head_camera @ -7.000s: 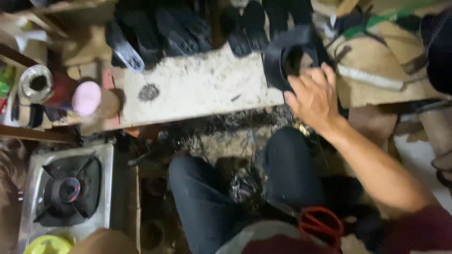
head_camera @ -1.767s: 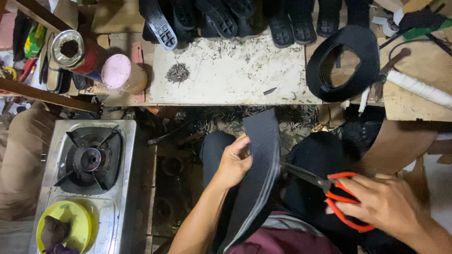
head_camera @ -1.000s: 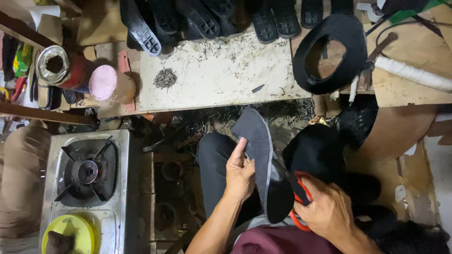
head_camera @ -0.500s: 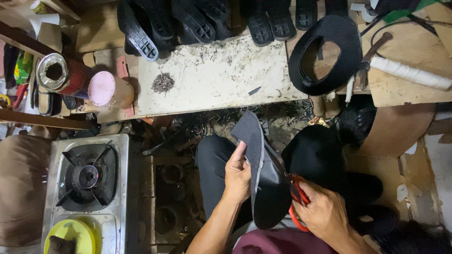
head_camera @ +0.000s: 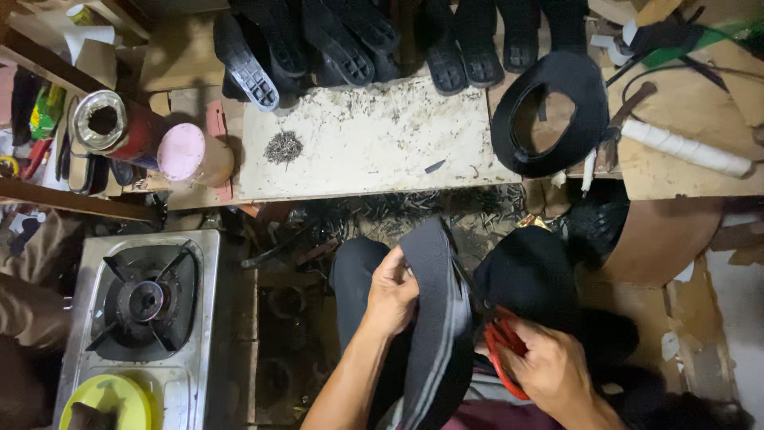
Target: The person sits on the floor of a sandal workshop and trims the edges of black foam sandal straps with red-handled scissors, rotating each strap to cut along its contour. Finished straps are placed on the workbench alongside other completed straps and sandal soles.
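Bare middle of the white board (head_camera: 374, 151), nail pile (head_camera: 282, 146) left, black soles (head_camera: 358, 40) behind, stove (head_camera: 143, 302) blocking lower left

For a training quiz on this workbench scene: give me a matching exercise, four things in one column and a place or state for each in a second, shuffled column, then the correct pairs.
Things
1. Dark rubber sole sheet
2. Red-handled scissors
3. Small pile of nails
4. Gas stove

Places or states
A. Lying on the white board of the bench
B. Held in the right hand
C. Standing low beside the person's left knee, burner unlit
D. Gripped at its edge by the left hand

Pairs: 1-D, 2-B, 3-A, 4-C
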